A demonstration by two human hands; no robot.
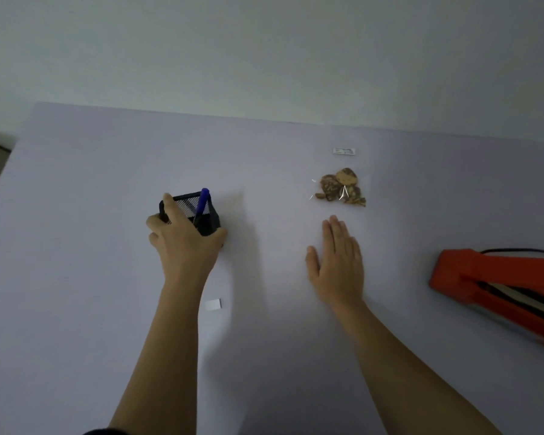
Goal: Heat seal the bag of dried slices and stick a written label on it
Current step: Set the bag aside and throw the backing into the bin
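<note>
A clear bag of brown dried slices [341, 189] lies on the pale table, right of centre. My right hand [336, 265] hovers flat just below the bag, fingers together, holding nothing. My left hand [182, 240] grips a black mesh pen holder [198, 211] with a blue pen [202, 204] standing in it. A blank white label [213, 304] lies beside my left forearm. Another small white strip [344, 151] with faint print lies beyond the bag. The red heat sealer [496, 290] sits at the right edge, partly cut off.
The table [91, 183] ends at a pale wall along the back and drops off at the left edge. A black cable [522, 251] runs behind the sealer.
</note>
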